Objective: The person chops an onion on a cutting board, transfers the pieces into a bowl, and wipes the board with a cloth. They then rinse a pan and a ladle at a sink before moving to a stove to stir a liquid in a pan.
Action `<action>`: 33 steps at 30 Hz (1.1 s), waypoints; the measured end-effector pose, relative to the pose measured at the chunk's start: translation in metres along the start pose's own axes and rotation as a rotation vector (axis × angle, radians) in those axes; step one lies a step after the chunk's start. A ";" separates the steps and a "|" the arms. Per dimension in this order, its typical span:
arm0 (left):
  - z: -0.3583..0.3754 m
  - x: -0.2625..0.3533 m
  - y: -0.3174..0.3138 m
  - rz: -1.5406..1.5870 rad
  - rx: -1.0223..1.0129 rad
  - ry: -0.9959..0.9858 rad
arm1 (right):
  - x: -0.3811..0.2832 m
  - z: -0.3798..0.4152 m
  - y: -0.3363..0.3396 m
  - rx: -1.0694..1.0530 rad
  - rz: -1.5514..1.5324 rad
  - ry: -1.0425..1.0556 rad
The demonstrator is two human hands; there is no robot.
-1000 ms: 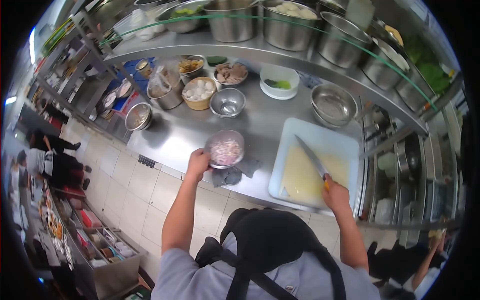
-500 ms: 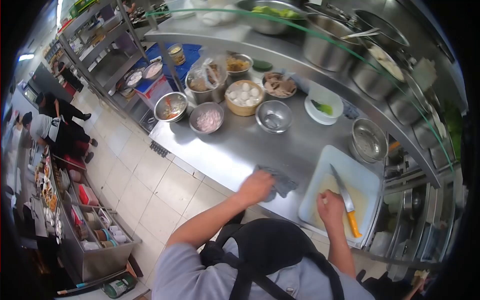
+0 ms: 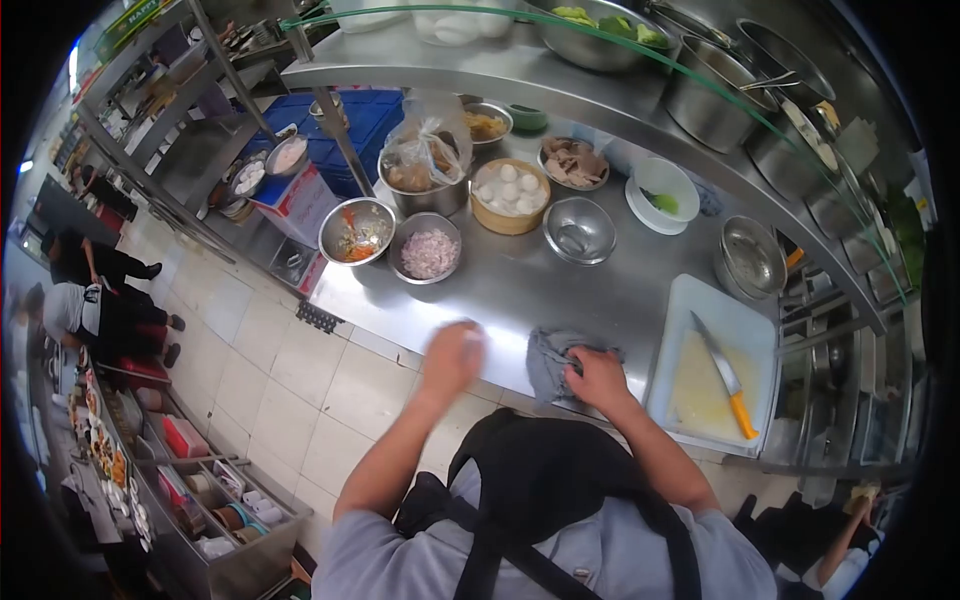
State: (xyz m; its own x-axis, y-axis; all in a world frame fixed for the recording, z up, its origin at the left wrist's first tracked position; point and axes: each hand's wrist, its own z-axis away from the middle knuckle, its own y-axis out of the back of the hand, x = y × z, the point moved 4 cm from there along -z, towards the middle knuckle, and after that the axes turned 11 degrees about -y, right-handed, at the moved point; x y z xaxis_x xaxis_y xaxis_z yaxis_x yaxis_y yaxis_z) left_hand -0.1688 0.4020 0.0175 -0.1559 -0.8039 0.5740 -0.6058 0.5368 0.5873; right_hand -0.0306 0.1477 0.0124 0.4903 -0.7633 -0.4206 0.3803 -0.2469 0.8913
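Note:
My right hand [image 3: 600,378] grips a grey cloth [image 3: 552,362] near the front edge of the steel counter [image 3: 480,300]. To its left, my left hand [image 3: 453,352] hovers near the edge, blurred by motion, so its fingers cannot be made out. On the right a white cutting board [image 3: 690,380] bears a knife with a yellow handle [image 3: 741,412]. Behind my hands stand a bowl of chopped pink pieces [image 3: 429,252], a metal bowl [image 3: 579,232] and a basket of white balls [image 3: 509,194].
A metal bowl with orange bits [image 3: 357,232] sits at the counter's left end. A white bowl with greens [image 3: 662,196] and a steel bowl [image 3: 750,258] are further right. Above runs a steel shelf [image 3: 600,100] with pots. Co-workers stand far left; another person is at lower right.
My left hand has let go of the cloth and moved left. My right hand has left the cutting board and now grips the cloth. The view has shifted.

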 end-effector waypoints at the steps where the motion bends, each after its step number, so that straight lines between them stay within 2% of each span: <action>1: -0.010 -0.033 0.026 -0.031 0.128 0.301 | 0.000 0.001 0.002 0.007 -0.018 -0.008; 2: -0.029 -0.056 0.063 0.065 0.322 0.500 | -0.001 0.003 0.002 0.012 -0.034 -0.016; 3: -0.045 -0.079 0.096 -0.062 0.480 0.555 | -0.004 0.005 0.002 0.011 -0.031 -0.012; 4: -0.050 -0.123 0.116 -0.318 0.607 0.435 | -0.006 0.005 0.003 0.058 -0.028 -0.018; 6: -0.070 -0.164 0.140 0.179 0.660 0.845 | -0.017 0.003 0.006 0.101 -0.025 -0.013; 8: -0.073 -0.198 0.146 0.266 0.652 0.859 | -0.040 -0.005 0.015 0.179 -0.019 0.154; 9: -0.072 -0.209 0.146 0.354 0.635 0.870 | -0.051 -0.012 0.016 0.177 -0.017 0.163; 12: -0.072 -0.193 0.159 0.208 0.647 0.784 | -0.094 -0.036 0.013 0.107 -0.178 0.178; 13: -0.060 -0.210 0.163 0.064 0.635 0.700 | -0.115 -0.047 0.013 0.059 -0.214 0.210; 16: -0.027 -0.176 0.178 0.170 0.712 0.704 | -0.180 -0.095 0.011 -0.032 -0.219 0.354; 18: 0.006 -0.152 0.184 0.234 0.751 0.803 | -0.227 -0.136 0.001 0.041 -0.195 0.601; 20: 0.048 -0.136 0.180 0.309 0.807 0.835 | -0.275 -0.164 -0.017 0.225 -0.089 0.769; 22: 0.078 -0.108 0.177 0.404 0.836 0.934 | -0.315 -0.193 -0.045 0.116 0.288 0.743; 23: 0.097 -0.103 0.174 0.394 0.862 0.947 | -0.330 -0.208 -0.062 0.101 0.290 0.768; 25: 0.132 -0.097 0.169 0.380 0.938 0.994 | -0.351 -0.233 -0.091 0.321 0.458 0.726; 28: 0.156 -0.089 0.168 0.356 0.975 1.008 | -0.372 -0.247 -0.101 0.202 0.581 0.776; 32: 0.145 -0.105 0.164 0.316 0.906 1.027 | -0.377 -0.244 -0.068 0.165 0.429 0.754; 33: 0.134 -0.112 0.163 0.299 0.901 1.002 | -0.372 -0.228 -0.044 0.189 0.287 0.804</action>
State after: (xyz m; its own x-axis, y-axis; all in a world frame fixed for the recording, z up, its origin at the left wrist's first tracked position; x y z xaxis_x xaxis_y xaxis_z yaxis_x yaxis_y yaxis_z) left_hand -0.3546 0.5452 -0.0273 0.0218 0.0439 0.9988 -0.9998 -0.0035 0.0220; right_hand -0.0508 0.5791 0.0906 0.9788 -0.1767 -0.1035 0.0552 -0.2591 0.9643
